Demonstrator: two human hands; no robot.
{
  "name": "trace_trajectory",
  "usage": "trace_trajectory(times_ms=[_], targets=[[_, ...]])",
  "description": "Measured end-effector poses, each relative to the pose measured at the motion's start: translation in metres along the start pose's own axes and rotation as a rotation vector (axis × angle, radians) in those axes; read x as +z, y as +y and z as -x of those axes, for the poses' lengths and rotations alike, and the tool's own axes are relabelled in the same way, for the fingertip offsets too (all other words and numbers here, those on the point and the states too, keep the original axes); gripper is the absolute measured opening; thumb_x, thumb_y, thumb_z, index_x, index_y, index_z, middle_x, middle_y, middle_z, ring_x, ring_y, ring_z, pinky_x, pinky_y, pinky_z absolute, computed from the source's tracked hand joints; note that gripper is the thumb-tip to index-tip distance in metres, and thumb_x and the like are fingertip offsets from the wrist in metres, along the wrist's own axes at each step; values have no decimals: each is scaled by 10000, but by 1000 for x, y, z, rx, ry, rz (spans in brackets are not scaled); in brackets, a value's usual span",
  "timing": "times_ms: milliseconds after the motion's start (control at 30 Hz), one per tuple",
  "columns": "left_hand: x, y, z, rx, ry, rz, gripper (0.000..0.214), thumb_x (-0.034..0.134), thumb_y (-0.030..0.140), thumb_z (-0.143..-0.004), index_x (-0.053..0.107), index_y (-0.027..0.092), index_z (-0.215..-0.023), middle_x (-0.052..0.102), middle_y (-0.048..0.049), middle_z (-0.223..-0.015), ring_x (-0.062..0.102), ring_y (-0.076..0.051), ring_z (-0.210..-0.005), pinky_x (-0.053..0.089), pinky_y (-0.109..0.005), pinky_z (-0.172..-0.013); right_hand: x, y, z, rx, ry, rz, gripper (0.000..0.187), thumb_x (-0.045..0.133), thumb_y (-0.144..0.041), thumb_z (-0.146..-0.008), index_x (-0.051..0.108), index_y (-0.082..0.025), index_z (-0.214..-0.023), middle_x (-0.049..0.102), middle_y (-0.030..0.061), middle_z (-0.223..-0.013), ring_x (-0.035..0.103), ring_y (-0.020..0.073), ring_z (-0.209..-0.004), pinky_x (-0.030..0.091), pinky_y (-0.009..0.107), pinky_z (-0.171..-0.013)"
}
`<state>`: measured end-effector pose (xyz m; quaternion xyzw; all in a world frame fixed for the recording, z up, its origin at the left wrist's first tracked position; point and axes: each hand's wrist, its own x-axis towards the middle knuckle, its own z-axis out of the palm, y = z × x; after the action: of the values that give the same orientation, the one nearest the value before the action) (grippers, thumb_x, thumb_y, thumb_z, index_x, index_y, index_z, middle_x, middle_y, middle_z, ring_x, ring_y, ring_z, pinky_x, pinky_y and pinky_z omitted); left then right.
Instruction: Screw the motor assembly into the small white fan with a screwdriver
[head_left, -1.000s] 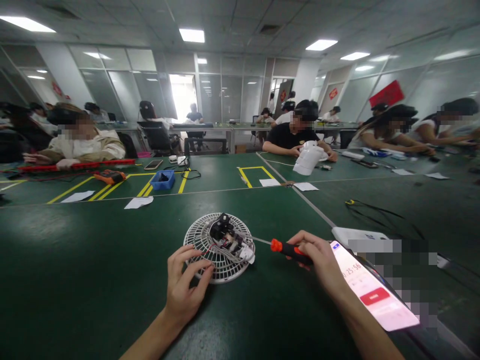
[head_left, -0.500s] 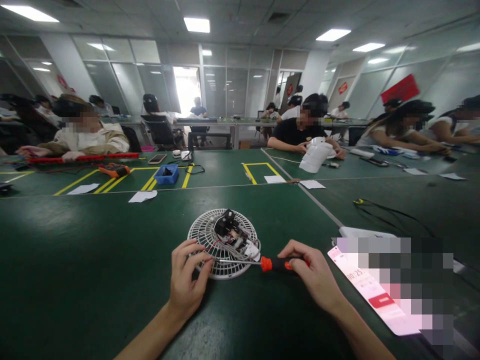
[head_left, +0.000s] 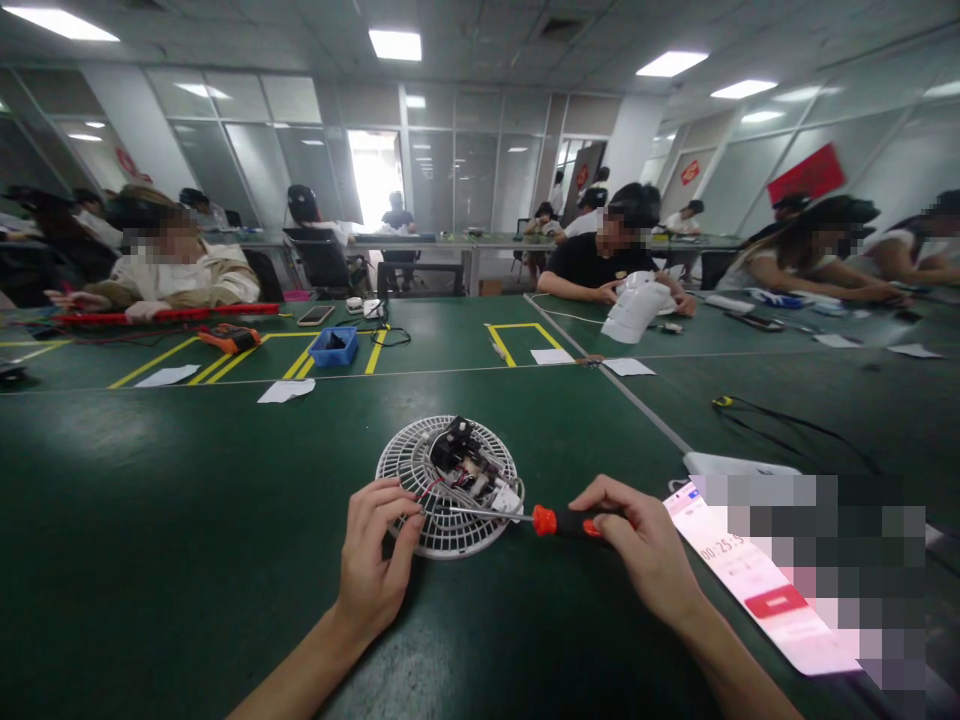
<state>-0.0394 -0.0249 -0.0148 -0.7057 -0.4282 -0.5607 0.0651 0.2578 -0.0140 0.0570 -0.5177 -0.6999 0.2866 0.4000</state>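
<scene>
My right hand [head_left: 637,540] is closed round the red and black handle of a screwdriver [head_left: 559,522]. The shaft points left, low over a round white fan grille [head_left: 457,543]. At the grille's left front edge, my left hand [head_left: 379,555] has its thumb and forefinger pinched together near the screwdriver's tip. Whatever lies between those fingertips is too small to make out. On top of the grille sits a black motor assembly [head_left: 456,447] with a tangle of wires and a white part [head_left: 508,497] beside it. A thin red wire runs close to my left fingertips.
Right of my right hand lies a lit phone [head_left: 772,600], partly blurred out, by a white object [head_left: 739,466]. A black cord [head_left: 795,423] is beyond it. Farther off are a blue bin [head_left: 334,347], papers [head_left: 287,390] and co-workers seated across the green table [head_left: 187,520].
My right hand and the screwdriver have shifted slightly right and up, drawing the shaft away from my left fingertips. The left hand and the grille stay nearly in place.
</scene>
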Motion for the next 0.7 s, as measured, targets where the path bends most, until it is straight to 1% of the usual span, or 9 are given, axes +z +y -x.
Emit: trace_trajectory(times_ms=[233, 467, 600, 700], targets=[[0, -1, 1, 31, -18, -3, 157, 606, 104, -909, 639, 203, -1027, 661, -43, -1007, 600, -202, -1099, 519, -382, -961, 7, 2, 2, -13, -45, 2, 189, 464, -227, -779, 649, -196, -753, 631, 3, -688, 583, 201, -656, 406, 312, -629], [1, -1, 0, 15, 1, -22, 143, 577, 103, -926, 626, 194, -1025, 667, -47, -975, 611, -196, -1058, 544, -388, -925, 5, -2, 1, 4, -10, -8, 193, 465, -246, -784, 647, -197, -740, 618, 2, -663, 560, 193, -623, 388, 307, -603], [1, -3, 2, 6, -18, -4, 131, 588, 112, -923, 628, 196, -1015, 669, -52, -980, 615, -198, -1042, 547, -400, -923, 7, -2, 1, 1, -20, 2, 192, 474, -251, -796, 652, -202, -744, 620, 2, -667, 562, 194, -630, 392, 308, -613], [1, -3, 3, 9, -21, 3, 144, 592, 92, -916, 623, 192, -1014, 667, -50, -991, 611, -190, -1049, 530, -385, -941, 8, -2, 3, -5, -30, 18, 199, 471, -244, -800, 660, -201, -754, 629, 4, -681, 574, 198, -647, 398, 310, -627]])
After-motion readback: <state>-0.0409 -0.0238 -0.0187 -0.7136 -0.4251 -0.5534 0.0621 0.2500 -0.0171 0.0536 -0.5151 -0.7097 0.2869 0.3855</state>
